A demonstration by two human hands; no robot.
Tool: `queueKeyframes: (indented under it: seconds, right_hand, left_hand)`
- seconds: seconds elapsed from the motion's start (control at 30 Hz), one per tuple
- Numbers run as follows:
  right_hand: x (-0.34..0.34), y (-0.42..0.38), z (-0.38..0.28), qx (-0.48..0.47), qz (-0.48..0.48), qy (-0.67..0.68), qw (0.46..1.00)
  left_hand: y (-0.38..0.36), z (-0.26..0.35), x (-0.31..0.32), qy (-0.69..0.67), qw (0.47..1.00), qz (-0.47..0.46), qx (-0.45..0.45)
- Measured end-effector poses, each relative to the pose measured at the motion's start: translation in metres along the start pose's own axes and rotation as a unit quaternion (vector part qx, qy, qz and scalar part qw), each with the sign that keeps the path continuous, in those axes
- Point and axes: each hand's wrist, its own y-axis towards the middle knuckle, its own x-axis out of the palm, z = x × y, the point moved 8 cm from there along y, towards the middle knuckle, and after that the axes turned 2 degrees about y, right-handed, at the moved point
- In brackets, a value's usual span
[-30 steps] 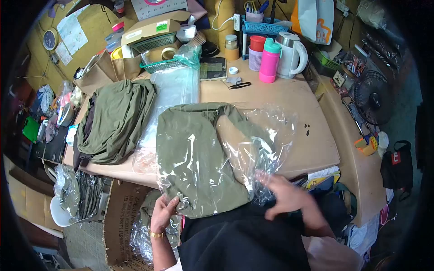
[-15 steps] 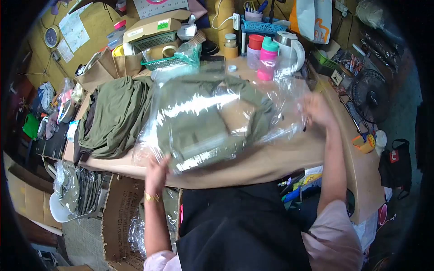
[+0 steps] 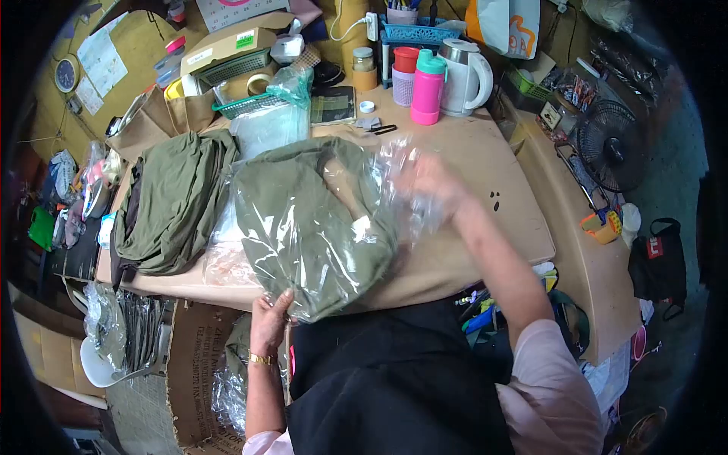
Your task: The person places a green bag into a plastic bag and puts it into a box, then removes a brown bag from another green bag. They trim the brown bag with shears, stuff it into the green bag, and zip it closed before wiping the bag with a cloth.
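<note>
A folded olive-green cloth item lies inside a clear plastic bag at the front of the table. A strip of brown and a small white tag show through the plastic on its right side. My left hand pinches the bag's lower edge at the table's front, thumb on top. At the bag's right end, my right hand is blurred by motion, with the loose plastic bunched around its fingers. A stack of olive-green cloth items sits to the left of the bag.
Small black snips lie behind the bag. A pink bottle and a kettle stand at the back. Below the table's left front is an open cardboard box; a fan stands at right.
My right hand has moved left, bringing the bag's loose end in toward the cloth. The bag now rests lower and flatter on the table, while my left hand stays at its lower edge.
</note>
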Motion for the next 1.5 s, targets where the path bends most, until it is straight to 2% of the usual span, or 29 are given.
queueKeyframes:
  seconds: [0.1, 0.17, 0.23, 0.27, 0.3, 0.37, 0.43, 0.5, 0.53, 0.6, 0.63, 0.7, 0.73, 0.8, 0.83, 0.9, 0.93, 0.97, 1.0, 1.03, 1.07, 1.1, 1.13, 1.17, 1.23, 1.27, 1.33, 1.47, 1.5]
  right_hand:
    - [-0.050, -0.011, -0.113, -0.095, 0.141, -0.019, 0.985]
    - [-0.125, -0.037, -0.121, -0.129, 0.140, -0.096, 0.977]
    - [-0.244, -0.083, -0.049, 0.033, 0.265, -0.141, 0.953]
    - [-0.277, -0.109, -0.021, 0.067, 0.326, -0.312, 0.890]
    - [-0.288, -0.139, -0.004, 0.099, 0.375, -0.471, 0.793]
    - [-0.261, -0.161, 0.005, 0.048, 0.377, -0.451, 0.808]
    - [-0.218, -0.150, -0.001, 0.062, 0.318, -0.450, 0.832]
    - [-0.166, -0.121, 0.010, 0.142, 0.190, -0.444, 0.864]
    - [-0.146, -0.102, 0.022, 0.211, 0.120, -0.440, 0.864]
    - [-0.104, -0.063, 0.029, 0.237, -0.009, -0.543, 0.806]
    - [-0.093, -0.055, 0.035, 0.235, -0.008, -0.542, 0.807]
    - [-0.092, -0.041, 0.003, 0.041, 0.207, -0.691, 0.692]
    - [-0.102, -0.037, 0.010, 0.043, 0.209, -0.690, 0.691]
    - [-0.132, -0.029, 0.031, 0.167, 0.166, -0.739, 0.632]
    - [-0.132, -0.031, 0.030, 0.168, 0.168, -0.739, 0.631]
    - [-0.109, -0.020, 0.042, 0.161, 0.071, -0.497, 0.849]
    - [-0.098, -0.023, 0.032, 0.162, 0.070, -0.499, 0.848]
    - [-0.071, -0.029, 0.018, 0.138, 0.043, -0.292, 0.945]
    - [-0.055, -0.034, 0.008, 0.106, 0.018, -0.069, 0.992]
    - [-0.064, -0.035, 0.012, 0.107, 0.022, -0.070, 0.992]
    - [-0.101, -0.036, 0.002, 0.023, 0.165, -0.238, 0.957]
    - [-0.126, -0.048, -0.014, -0.063, 0.297, -0.393, 0.868]
    - [-0.120, -0.071, -0.030, -0.153, 0.351, -0.631, 0.675]
    - [-0.131, -0.082, -0.025, -0.154, 0.354, -0.633, 0.671]
    - [-0.157, -0.086, 0.049, 0.244, 0.154, -0.533, 0.795]
    - [-0.154, -0.088, 0.050, 0.239, 0.155, -0.536, 0.794]
    - [-0.111, -0.087, 0.049, 0.146, 0.122, -0.273, 0.943]
    - [-0.110, -0.100, 0.030, 0.113, 0.213, -0.159, 0.958]
    - [-0.137, -0.106, 0.033, 0.105, 0.247, -0.263, 0.927]
  left_hand:
    - [0.002, 0.008, -0.022, -0.039, 0.998, 0.045, 0.015]
    - [0.000, 0.003, -0.040, -0.013, 0.998, 0.056, 0.013]
    - [-0.004, -0.003, -0.058, 0.051, 0.997, 0.046, -0.021]
    - [-0.007, -0.010, -0.065, 0.112, 0.991, 0.038, -0.055]
    - [-0.010, -0.010, -0.070, 0.108, 0.992, 0.037, -0.056]
    - [-0.022, 0.036, -0.075, 0.265, 0.949, 0.081, 0.152]
    - [-0.044, 0.104, -0.086, 0.530, 0.796, 0.232, 0.177]
    - [-0.051, 0.157, -0.052, 0.502, 0.777, 0.273, 0.263]
    - [-0.037, 0.157, -0.036, 0.423, 0.836, 0.222, 0.272]
    - [-0.023, 0.165, 0.035, 0.525, 0.759, 0.119, 0.365]
    - [-0.010, 0.154, 0.055, 0.517, 0.768, 0.065, 0.373]
    - [-0.001, 0.150, 0.109, 0.490, 0.792, -0.010, 0.363]
    - [0.003, 0.145, 0.135, 0.414, 0.841, -0.068, 0.342]
    - [0.011, 0.136, 0.184, 0.366, 0.852, -0.155, 0.342]
    - [0.015, 0.139, 0.208, 0.350, 0.858, -0.174, 0.332]
    - [0.038, 0.134, 0.251, 0.318, 0.872, -0.195, 0.318]
    - [0.053, 0.128, 0.269, 0.320, 0.867, -0.187, 0.332]
    - [0.073, 0.116, 0.285, 0.318, 0.869, -0.188, 0.329]
    - [0.094, 0.100, 0.302, 0.347, 0.856, -0.194, 0.329]
    - [0.107, 0.088, 0.313, 0.376, 0.842, -0.199, 0.331]
    - [0.111, 0.082, 0.318, 0.374, 0.842, -0.203, 0.331]
    - [0.116, 0.073, 0.323, 0.409, 0.832, -0.215, 0.307]
    - [0.120, 0.067, 0.329, 0.443, 0.819, -0.226, 0.284]
    - [0.120, 0.064, 0.331, 0.442, 0.818, -0.228, 0.288]
    - [0.110, 0.043, 0.335, 0.468, 0.796, -0.309, 0.228]
    - [0.102, 0.051, 0.331, 0.472, 0.797, -0.250, 0.283]
    - [0.102, 0.058, 0.331, 0.408, 0.835, -0.279, 0.243]
    - [0.105, 0.074, 0.312, 0.231, 0.918, -0.249, 0.203]
    - [0.112, 0.075, 0.304, 0.164, 0.945, -0.233, 0.160]
